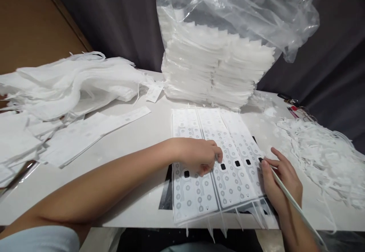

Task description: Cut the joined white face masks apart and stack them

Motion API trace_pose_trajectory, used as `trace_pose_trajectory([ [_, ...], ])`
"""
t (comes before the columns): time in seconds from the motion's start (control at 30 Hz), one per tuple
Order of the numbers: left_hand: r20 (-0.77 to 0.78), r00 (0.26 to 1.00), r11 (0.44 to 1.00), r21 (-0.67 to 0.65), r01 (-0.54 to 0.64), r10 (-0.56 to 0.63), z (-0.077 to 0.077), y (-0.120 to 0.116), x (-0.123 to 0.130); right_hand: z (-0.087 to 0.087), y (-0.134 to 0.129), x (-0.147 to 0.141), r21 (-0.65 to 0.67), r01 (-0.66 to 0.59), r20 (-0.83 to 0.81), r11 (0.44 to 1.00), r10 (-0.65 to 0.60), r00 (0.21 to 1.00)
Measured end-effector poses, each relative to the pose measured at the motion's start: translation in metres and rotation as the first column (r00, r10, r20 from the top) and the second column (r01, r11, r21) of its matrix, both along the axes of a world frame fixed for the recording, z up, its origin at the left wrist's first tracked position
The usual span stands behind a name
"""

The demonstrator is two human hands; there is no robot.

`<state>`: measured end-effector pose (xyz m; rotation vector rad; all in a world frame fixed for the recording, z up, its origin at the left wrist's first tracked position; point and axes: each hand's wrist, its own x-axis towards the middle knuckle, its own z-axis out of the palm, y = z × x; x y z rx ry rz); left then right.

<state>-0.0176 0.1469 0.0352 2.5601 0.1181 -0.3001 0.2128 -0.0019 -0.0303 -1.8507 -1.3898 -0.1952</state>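
Observation:
A white sheet (203, 198) printed with grey rings and lines lies on the table, several small black squares showing across its middle. Over its left half is my left hand (201, 155), fingers curled down near one black square; what they hold, if anything, is hidden. At the sheet's right edge, my right hand (281, 176) pinches a thin white strip (293, 202) between thumb and forefinger. That strip trails down past the wrist. Thin white ends hang off the sheet's front edge.
Behind the sheet stands a tall stack of white sheets (211, 65) in a clear plastic bag (242, 0). Loose white sheets (65, 88) are heaped at the left. A tangle of white strips (327, 160) covers the right. Small dark and red items (296, 109) lie at the back right.

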Motion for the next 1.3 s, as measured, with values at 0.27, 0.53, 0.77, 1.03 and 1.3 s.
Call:
trace_pose_trajectory([
  [0.27,0.099,0.993,0.888,0.460,0.014,-0.067,-0.005,-0.025,-0.017,0.032,0.010,-0.002,-0.002,-0.228,0.019,0.974,0.228,0.974],
  [0.53,0.165,0.986,0.740,0.663,-0.115,0.005,-0.015,-0.053,-0.019,0.070,0.095,-0.061,0.101,-0.676,-0.339,0.730,0.664,0.667],
  [0.77,0.230,0.973,0.722,0.676,-0.145,-0.020,-0.020,-0.049,-0.026,0.012,0.145,-0.108,0.180,-0.742,-0.841,0.646,0.492,0.225],
  [1.03,0.295,0.953,0.761,0.633,-0.142,-0.068,-0.033,-0.046,-0.033,0.001,0.144,-0.108,0.143,-0.746,-0.881,0.650,0.427,0.203],
  [1.3,0.176,0.978,0.815,0.548,-0.188,0.108,-0.018,-0.024,-0.053,0.006,0.133,-0.098,-0.005,-0.836,-0.737,0.548,0.563,0.373],
])
